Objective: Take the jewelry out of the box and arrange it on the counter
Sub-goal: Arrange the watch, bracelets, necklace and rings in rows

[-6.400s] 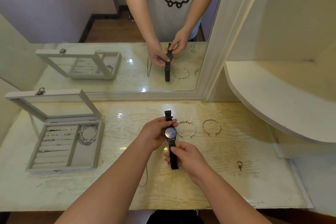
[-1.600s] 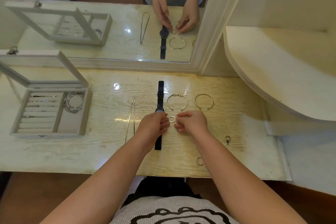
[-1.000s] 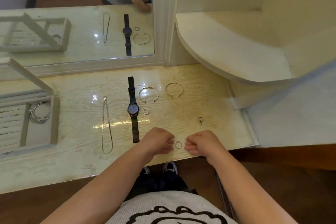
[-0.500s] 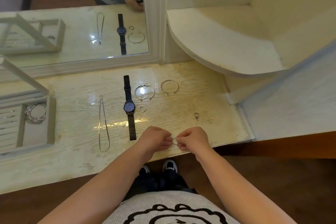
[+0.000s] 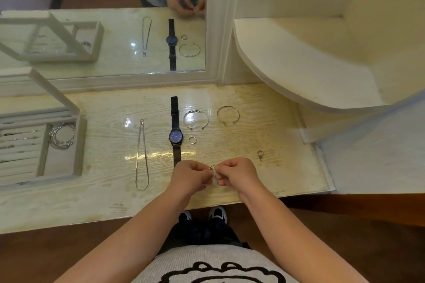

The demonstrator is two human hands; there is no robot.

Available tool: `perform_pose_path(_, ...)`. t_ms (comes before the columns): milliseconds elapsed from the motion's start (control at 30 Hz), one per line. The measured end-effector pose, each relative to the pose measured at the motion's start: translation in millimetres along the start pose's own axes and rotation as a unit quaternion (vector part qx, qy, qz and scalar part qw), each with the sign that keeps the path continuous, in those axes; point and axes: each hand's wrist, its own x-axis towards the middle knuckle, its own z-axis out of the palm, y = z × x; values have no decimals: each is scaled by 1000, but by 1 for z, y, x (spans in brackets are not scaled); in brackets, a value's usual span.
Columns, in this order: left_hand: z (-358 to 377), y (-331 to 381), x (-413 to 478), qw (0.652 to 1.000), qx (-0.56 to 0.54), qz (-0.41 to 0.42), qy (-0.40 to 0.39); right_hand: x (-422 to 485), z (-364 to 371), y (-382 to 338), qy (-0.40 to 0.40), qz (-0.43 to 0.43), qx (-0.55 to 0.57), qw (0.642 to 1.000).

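Observation:
My left hand (image 5: 190,178) and my right hand (image 5: 238,173) meet above the counter's front edge and pinch a small silver ring (image 5: 212,167) between their fingertips. On the counter (image 5: 253,174) lie a chain necklace (image 5: 142,156), a dark watch (image 5: 176,132) laid straight, two open silver bangles (image 5: 196,119) (image 5: 228,114), another ring (image 5: 192,140) beside the watch face and a small ring with a charm (image 5: 260,154). The open grey jewelry box (image 5: 82,145) at the left holds a bundle of silver bracelets (image 5: 62,135) and small pieces in its ring rows.
A framed mirror (image 5: 211,30) runs along the back of the counter and repeats the laid-out pieces. A curved white shelf (image 5: 299,64) juts out at the right. The box's lid (image 5: 34,89) stands raised at the far left. Brown floor lies below the counter's edge.
The ring lay on the counter between my hands a second ago; both hands have closed on it and lifted it slightly. The camera view has shifted a little to the left.

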Motion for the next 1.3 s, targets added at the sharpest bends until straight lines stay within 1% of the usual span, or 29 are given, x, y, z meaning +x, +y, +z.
perform_pose_path(233,-24,6,15,995,-11,22,99,16,39,-19,0,7,12,1000)
perform_pose_path(333,-29,9,25,990,19,37,132,24,53,-25,8,11,-3,1000)
perform_pose_path(433,-30,12,34,986,64,52,146,31,61,-29,32,8,-25,999)
perform_pose_path(533,-29,14,42,982,89,63,154,37,64,-32,41,13,-38,998)
perform_pose_path(900,-27,21,52,975,150,46,156,46,66,-43,32,53,-85,994)
perform_pose_path(1133,-27,24,54,976,160,37,146,48,66,-42,35,55,-101,993)
perform_pose_path(1300,-28,21,53,975,157,53,147,45,63,-42,25,48,-84,995)
